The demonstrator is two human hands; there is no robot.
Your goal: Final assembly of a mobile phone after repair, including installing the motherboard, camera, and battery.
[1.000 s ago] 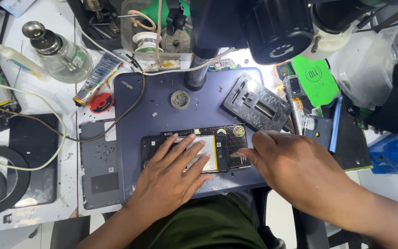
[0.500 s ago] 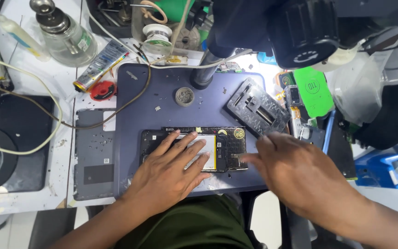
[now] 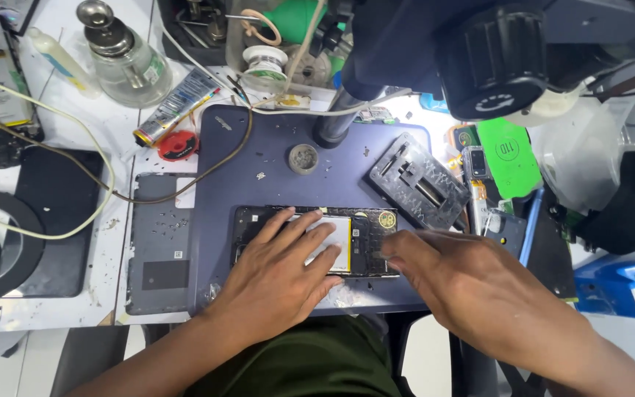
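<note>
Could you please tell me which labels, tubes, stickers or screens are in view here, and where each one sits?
Glue tube: upper left of the mat, slim, silver with printed sides.
Glass bottle: top left, round, clear, small pale label.
Green tag: right of the mat, bright green, dark print.
Opened phone: centre of the mat, dark, white battery, under the left hand.

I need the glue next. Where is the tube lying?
In the head view, the glue tube lies upper left, slanted between the glass bottle and the red disc, off the dark mat.

A white worktop (image 3: pixel 148 99) is carrying a dark blue mat (image 3: pixel 273 176), a grey back cover (image 3: pixel 159 254), a glass bottle (image 3: pixel 123 62) and a glue tube (image 3: pixel 174 109).
</note>
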